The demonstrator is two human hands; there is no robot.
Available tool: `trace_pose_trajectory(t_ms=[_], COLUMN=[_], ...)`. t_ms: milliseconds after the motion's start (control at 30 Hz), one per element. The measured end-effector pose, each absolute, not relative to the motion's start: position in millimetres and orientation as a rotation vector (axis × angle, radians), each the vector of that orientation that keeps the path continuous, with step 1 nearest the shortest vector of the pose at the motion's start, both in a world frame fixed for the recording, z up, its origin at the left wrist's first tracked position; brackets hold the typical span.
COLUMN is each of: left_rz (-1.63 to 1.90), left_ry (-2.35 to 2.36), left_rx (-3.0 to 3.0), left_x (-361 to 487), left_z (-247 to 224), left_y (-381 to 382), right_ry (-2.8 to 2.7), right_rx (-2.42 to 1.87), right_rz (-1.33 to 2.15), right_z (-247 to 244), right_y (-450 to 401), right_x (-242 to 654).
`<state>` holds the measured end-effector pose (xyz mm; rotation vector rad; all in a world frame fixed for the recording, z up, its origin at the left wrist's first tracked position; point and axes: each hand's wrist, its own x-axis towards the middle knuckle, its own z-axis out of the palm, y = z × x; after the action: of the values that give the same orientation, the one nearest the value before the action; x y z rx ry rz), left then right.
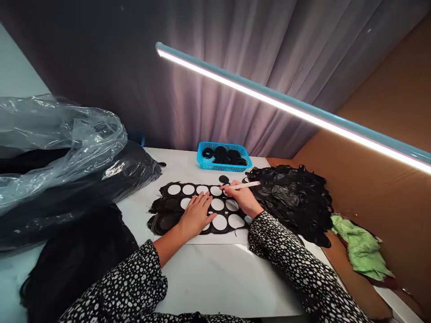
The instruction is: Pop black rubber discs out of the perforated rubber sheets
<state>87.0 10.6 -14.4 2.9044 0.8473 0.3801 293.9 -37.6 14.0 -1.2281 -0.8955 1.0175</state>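
Nearest us, our 2 sleeves, blk w/ wht spots, come in over the tbl. Our L hand lies palm down, fingers straight & a bit apart, gripping nothing; the blk sheet is right under it, running out both sides, w/ approx 3 rows of round openings, mostly wht inside. Our R hand, at the sheet's far R part, has fingers closed round a wht stick; we can't tell what its tip touches. Just R of that hand: a blk pile. Just past the sheet, 1 loose blk disc; farther, a blue basket w/ blk pcs, then the curtain.
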Motion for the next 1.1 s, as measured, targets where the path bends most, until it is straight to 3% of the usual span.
trace_pose_trajectory(t_ms=[233, 1100], left_rz=[0.373, 0.432], left_ry=[0.842, 0.776], left_rx=[2.834, 2.812], left_x=[85.4, 87.3], left_z=[-17.8, -21.2], left_y=[4.6, 6.2], right_ry=[-1.371, -1.421], right_rx=[-1.449, -1.529], right_rz=[0.846, 0.716], right_z=[-11.6, -18.9], right_y=[-20.2, -24.0], right_x=[287.6, 286.2])
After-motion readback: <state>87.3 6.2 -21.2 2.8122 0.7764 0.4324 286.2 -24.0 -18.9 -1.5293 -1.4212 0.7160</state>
